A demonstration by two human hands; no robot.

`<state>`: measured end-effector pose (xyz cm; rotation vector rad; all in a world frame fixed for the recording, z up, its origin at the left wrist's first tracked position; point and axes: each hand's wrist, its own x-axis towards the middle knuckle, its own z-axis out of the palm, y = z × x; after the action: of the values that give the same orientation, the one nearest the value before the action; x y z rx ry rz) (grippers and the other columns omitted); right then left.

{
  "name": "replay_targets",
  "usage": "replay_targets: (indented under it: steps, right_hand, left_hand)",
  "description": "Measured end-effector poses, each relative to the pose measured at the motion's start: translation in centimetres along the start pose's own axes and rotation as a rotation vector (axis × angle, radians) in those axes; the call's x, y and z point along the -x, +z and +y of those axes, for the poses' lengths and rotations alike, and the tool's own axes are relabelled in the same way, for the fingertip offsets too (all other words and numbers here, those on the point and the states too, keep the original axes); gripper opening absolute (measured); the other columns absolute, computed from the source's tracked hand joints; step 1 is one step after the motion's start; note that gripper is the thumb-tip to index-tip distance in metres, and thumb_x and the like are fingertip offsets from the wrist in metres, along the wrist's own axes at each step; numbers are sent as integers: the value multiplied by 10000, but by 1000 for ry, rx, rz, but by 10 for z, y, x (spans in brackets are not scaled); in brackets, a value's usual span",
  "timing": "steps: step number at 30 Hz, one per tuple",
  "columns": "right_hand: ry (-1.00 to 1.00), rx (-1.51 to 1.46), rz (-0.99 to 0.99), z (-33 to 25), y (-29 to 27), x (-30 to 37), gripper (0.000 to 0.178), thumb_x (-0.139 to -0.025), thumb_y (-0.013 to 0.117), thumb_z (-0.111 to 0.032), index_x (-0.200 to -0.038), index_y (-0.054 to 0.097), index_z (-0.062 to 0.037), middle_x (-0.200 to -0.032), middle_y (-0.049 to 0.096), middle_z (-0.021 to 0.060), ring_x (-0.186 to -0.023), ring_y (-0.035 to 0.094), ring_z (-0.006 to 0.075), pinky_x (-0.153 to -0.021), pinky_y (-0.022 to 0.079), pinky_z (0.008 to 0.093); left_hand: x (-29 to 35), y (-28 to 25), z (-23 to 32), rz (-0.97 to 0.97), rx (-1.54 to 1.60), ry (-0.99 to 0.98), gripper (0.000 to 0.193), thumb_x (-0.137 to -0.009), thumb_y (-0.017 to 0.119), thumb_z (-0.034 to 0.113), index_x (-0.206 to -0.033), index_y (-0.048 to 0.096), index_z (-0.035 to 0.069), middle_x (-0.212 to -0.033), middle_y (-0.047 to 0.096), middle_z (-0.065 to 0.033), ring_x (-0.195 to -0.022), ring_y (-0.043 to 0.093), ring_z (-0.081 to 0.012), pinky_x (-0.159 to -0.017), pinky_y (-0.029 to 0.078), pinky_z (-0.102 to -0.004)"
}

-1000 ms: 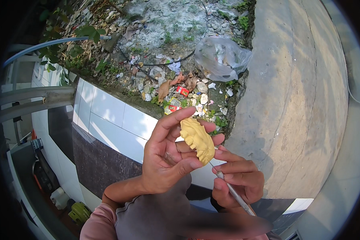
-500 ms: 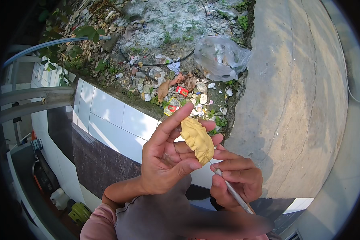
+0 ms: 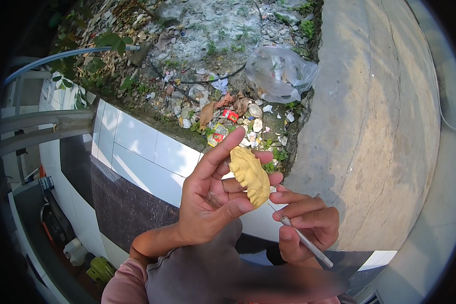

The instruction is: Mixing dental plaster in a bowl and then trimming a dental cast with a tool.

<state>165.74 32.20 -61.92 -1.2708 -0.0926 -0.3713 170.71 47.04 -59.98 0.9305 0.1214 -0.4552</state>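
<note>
A yellow dental plaster cast (image 3: pixel 252 177), with tooth-like bumps along its left side, is gripped in my left hand (image 3: pixel 207 195) between the thumb below and the fingers behind and above. To its lower right, my right hand (image 3: pixel 311 225) pinches a slim metal-handled carving tool (image 3: pixel 309 241) like a pen. The tool's thin tip points up and left at the cast's lower edge; there seems to be a small gap between them.
Beyond my hands lies stony ground with litter, leaves and a clear plastic bag (image 3: pixel 280 76). A cracked concrete slab (image 3: pixel 359 116) runs along the right. White tiles (image 3: pixel 142 147) and a dark stone strip (image 3: pixel 126 202) lie left, near a green-yellow device (image 3: pixel 101 268).
My right hand has drawn down and right with the carving tool, away from the cast. The cast in my left hand has barely shifted.
</note>
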Motion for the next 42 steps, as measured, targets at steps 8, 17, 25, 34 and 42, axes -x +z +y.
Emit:
replay_targets:
  steps: [8, 17, 25, 34, 42]
  right_hand:
    - [-91, 249, -76, -4, 3, -4, 310, -675, 742, 48, -930, 566, 24, -845, 647, 192, -891, 672, 346, -814, 553, 440]
    - [-110, 270, -81, -4, 5, -5, 297, -676, 748, 39, -917, 575, 25, -857, 644, 187, -884, 672, 342, -811, 559, 449]
    - [-117, 314, -95, -5, 5, -6, 273, -681, 749, 30, -898, 584, 22, -851, 646, 173, -887, 672, 335, -820, 558, 455]
    - [-106, 294, -66, -5, 7, -5, 264, -686, 746, 24, -898, 588, 21, -847, 645, 166, -881, 673, 332, -814, 561, 454]
    - [-112, 302, -67, -5, 5, -5, 264, -685, 749, 21, -896, 591, 12, -839, 645, 156, -874, 675, 328, -814, 562, 448]
  left_hand:
    - [0, -8, -1, -174, 17, 96, 860, -826, 648, -8, -1471, 81, 38, -1365, 397, -265, -1177, 519, -356, -1001, 441, -438]
    - [1, -9, -1, -164, 0, 109, 862, -824, 651, -9, -1471, 81, 31, -1354, 404, -265, -1179, 516, -361, -993, 447, -433]
    - [2, -9, -2, -157, -5, 127, 850, -818, 656, -17, -1465, 106, 21, -1345, 413, -259, -1173, 521, -360, -988, 452, -437]
    - [1, -10, -2, -163, -3, 127, 849, -812, 654, -30, -1464, 114, 22, -1342, 417, -256, -1173, 521, -360, -990, 452, -440]
    - [1, -10, -2, -177, -24, 119, 847, -814, 648, -37, -1466, 112, 32, -1345, 418, -248, -1178, 517, -360, -994, 451, -444]
